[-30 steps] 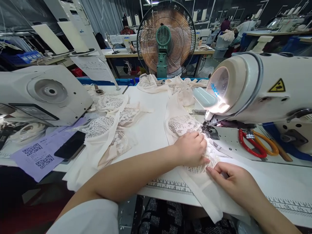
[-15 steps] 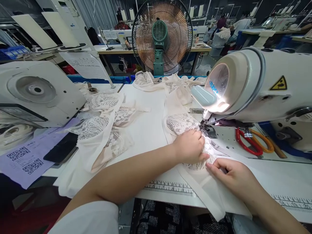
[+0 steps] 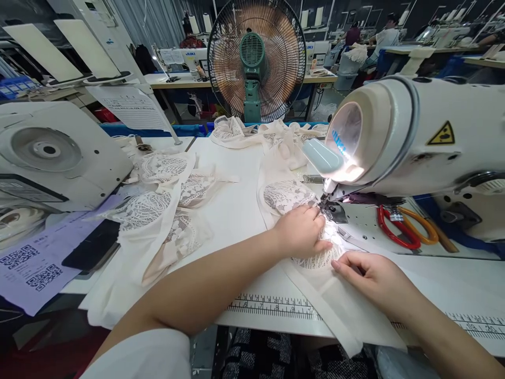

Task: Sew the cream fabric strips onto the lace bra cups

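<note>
A cream lace bra (image 3: 290,195) lies under the needle area of the sewing machine (image 3: 371,137), its band hanging over the table's front edge. My left hand (image 3: 302,231) rests on the lace just in front of the presser foot (image 3: 324,202), fingers bent together and gripping the cloth, thumb pointing right. Nearer the table edge, my right hand (image 3: 371,273) pinches the bra's lower cup between thumb and forefinger. The machine's lamp lights the lace between both hands. The left fingertips are partly hidden by the hand itself.
Red-handled scissors (image 3: 398,231) lie right of the needle. More lace bras (image 3: 158,210) are piled at left, beside a dark phone (image 3: 92,245) and a purple paper (image 3: 33,268). A printed ruler (image 3: 272,305) runs along the front edge; a fan (image 3: 252,58) stands behind the table.
The whole view has shifted slightly, so things sit a little further left. Both hands keep nearly the same place on the bra.
</note>
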Tool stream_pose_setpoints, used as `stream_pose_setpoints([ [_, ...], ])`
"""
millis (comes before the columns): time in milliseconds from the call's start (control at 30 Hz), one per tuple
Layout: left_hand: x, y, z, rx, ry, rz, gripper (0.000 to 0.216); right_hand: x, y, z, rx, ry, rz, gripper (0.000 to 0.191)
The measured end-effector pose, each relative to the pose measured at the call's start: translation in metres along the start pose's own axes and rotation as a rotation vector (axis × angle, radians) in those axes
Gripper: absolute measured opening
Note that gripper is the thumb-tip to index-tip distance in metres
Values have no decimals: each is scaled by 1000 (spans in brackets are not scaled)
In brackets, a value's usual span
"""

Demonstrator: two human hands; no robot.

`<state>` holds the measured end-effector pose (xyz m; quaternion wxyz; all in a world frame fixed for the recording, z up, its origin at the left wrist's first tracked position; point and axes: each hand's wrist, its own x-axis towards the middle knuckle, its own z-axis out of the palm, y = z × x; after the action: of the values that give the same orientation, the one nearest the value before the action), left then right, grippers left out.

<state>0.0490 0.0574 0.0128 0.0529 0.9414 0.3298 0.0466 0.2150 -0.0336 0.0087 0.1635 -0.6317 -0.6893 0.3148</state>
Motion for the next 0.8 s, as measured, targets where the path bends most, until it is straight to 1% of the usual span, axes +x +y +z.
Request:
stream_pose_setpoints([
  [133,1,-3,0,1,-4,3,56,0,-2,-5,-11,-69,26,41],
  [267,4,-8,-1,22,-10,25,54,3,-5,-11,5,-131,39,35],
  [500,13,-22,-3,75,44,46,43,8,-5,-14,-17,-90,33,31],
  [567,14,-26,-2,77,50,49,42,6,-2,-15,-38,-69,-2,31],
  [667,16,-29,-2,82,70,54,40,5,3,-17,-149,-6,-83,37],
  [733,16,-29,-1,89,78,53,39,5,5,-18,-311,23,-103,42],
  [800,13,-26,-2,109,69,37,37,6,6,-20,-478,18,-104,43],
])
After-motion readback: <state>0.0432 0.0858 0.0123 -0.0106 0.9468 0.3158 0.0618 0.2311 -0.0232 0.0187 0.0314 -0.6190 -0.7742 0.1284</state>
